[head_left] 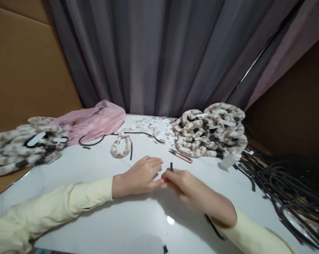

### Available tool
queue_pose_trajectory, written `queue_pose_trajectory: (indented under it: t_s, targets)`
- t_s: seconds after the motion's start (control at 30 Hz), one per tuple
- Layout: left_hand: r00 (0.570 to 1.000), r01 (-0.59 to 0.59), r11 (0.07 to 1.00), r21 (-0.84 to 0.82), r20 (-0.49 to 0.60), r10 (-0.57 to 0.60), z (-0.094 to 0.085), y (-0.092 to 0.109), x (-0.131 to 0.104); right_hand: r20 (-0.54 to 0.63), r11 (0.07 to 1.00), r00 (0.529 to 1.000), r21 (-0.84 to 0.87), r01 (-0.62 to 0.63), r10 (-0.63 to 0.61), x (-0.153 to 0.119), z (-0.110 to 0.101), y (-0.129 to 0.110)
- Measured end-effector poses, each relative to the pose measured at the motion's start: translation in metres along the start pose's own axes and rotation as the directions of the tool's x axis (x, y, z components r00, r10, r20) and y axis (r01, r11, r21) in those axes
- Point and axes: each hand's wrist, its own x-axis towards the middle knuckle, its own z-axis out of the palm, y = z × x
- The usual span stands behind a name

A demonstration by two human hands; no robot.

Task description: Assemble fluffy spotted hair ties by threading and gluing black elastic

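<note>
My right hand [185, 187] is closed around a black cord [171, 166]. A short end stands up above its fingers, and a dark length of cord shows under the right forearm. My left hand [140, 176] reaches in from the left with its thumb apart from its stretched fingers. Its thumb tip touches the right fingertips, and anything small between them is hidden. Beyond the hands lie a fluffy white-and-brown loop [120, 145], a short black cord piece [131, 151] and pink-handled thread snips [181, 155].
Fluffy loops with white tags are heaped at right [212, 130] and left [13, 148]. Small rings [152, 128] lie scattered at the back by a pink plastic bag [93, 121]. A white bottle [229, 160] and tangled black cords [289, 187] are at right.
</note>
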Motion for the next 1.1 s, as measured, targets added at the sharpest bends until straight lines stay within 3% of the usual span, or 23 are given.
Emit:
queue_pose_trajectory:
  t_s: [0.07, 0.17, 0.27, 0.33, 0.43, 0.53, 0.8, 0.93, 1.0, 1.1]
  targets:
    - [1.0, -0.006, 1.0, 0.015, -0.012, 0.007, 0.014, -0.001, 0.0, 0.034, 0.987, 0.995, -0.135, -0.087, 0.093, 0.0, 0.0, -0.002]
    - [0.993, -0.046, 0.998, -0.044, 0.11, 0.051, 0.031, -0.001, -0.001, 0.159, 0.986, 0.986, -0.167, -0.025, 0.052, 0.001, -0.001, -0.005]
    - [0.988, -0.093, 0.994, -0.056, 0.116, 0.099, 0.037, 0.001, -0.002, 0.186, 0.964, 0.98, -0.264, -0.026, 0.077, 0.001, -0.005, -0.006]
    - [0.99, -0.084, 0.996, -0.033, 0.114, 0.087, 0.039, 0.003, -0.003, 0.197, 0.947, 0.977, -0.321, -0.019, 0.086, 0.001, -0.008, -0.005]
    - [0.986, -0.104, 0.994, -0.037, 0.127, 0.108, 0.039, 0.004, -0.004, 0.263, 0.96, 0.965, -0.274, 0.063, 0.012, 0.002, -0.01, -0.003]
    - [0.988, -0.096, 0.995, -0.024, 0.117, 0.098, 0.04, 0.004, -0.004, 0.226, 0.935, 0.973, -0.353, 0.043, 0.041, 0.002, -0.01, 0.0]
    - [0.985, -0.13, 0.988, -0.084, 0.101, 0.138, 0.037, 0.009, -0.006, 0.31, 0.959, 0.949, -0.25, 0.136, -0.053, -0.002, -0.019, -0.005]
    - [0.988, -0.124, 0.984, -0.128, 0.075, 0.135, 0.035, 0.012, -0.007, 0.262, 0.966, 0.964, -0.235, 0.105, -0.041, -0.004, -0.022, -0.007]
    - [0.98, -0.181, 0.971, -0.154, 0.058, 0.192, 0.035, 0.013, -0.007, 0.268, 0.975, 0.959, -0.17, 0.139, -0.09, -0.005, -0.021, -0.008]
    - [0.975, -0.214, 0.967, -0.14, 0.038, 0.221, 0.032, 0.014, -0.008, 0.202, 0.974, 0.977, -0.2, 0.108, -0.067, -0.008, -0.02, -0.01]
